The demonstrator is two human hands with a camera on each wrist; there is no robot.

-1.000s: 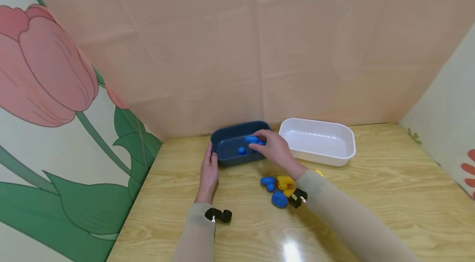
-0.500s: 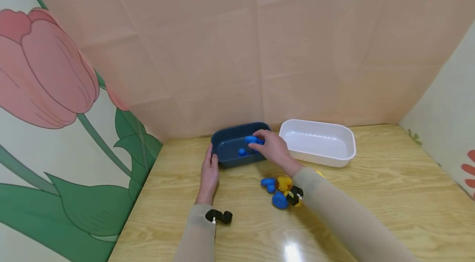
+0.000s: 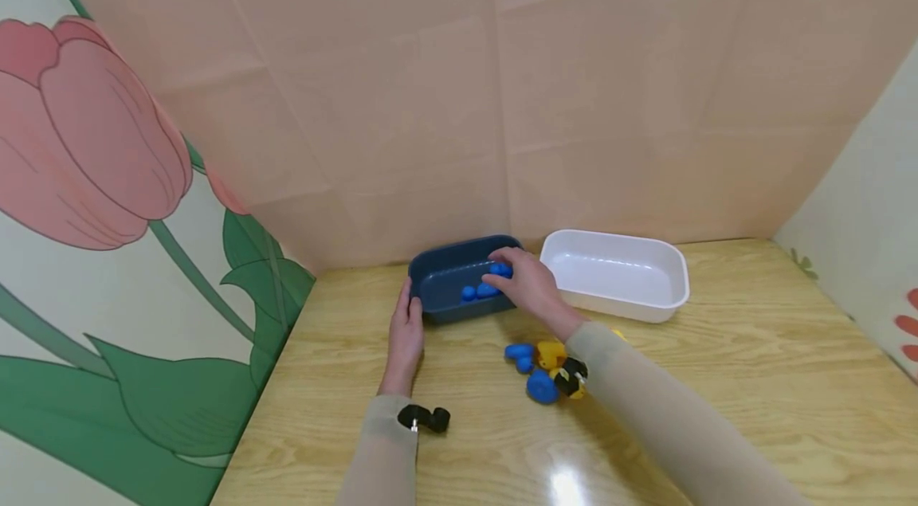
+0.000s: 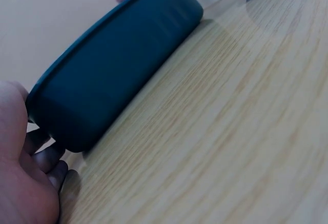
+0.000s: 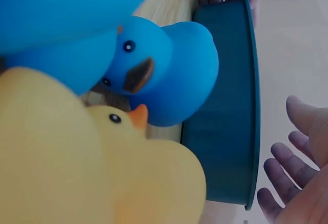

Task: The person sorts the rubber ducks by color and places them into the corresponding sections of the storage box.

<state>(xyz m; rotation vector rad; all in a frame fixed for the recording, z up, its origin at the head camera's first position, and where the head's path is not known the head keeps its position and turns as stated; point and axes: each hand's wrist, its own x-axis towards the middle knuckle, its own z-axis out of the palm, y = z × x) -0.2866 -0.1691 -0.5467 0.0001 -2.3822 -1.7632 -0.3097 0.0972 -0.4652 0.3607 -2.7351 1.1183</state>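
My left hand [image 3: 407,335] holds the left end of a dark blue plastic bin [image 3: 433,311], its thumb by the near corner and its fingers along the end wall. Over the bin's right part hovers my right hand [image 3: 529,280]; in the right wrist view its fingers are spread with nothing between them. Several blue rubber ducks [image 3: 488,291] lie inside, partly covered by that hand. On the table in front, a loose cluster holds blue ducks [image 5: 179,75] and yellow ducks [image 5: 159,183], some hidden under the right forearm.
To the right of the dark bin stands a white bin [image 3: 617,307], nothing visible inside it. Both are near the back edge of the wood-grain table [image 3: 753,378], against a pinkish cloth backdrop [image 3: 402,92]. A flower-printed panel [image 3: 143,291] borders the left side.
The blue duck pinched in my right hand has been let go and has dropped into the dark bin among the others. The left hand has stayed in place.
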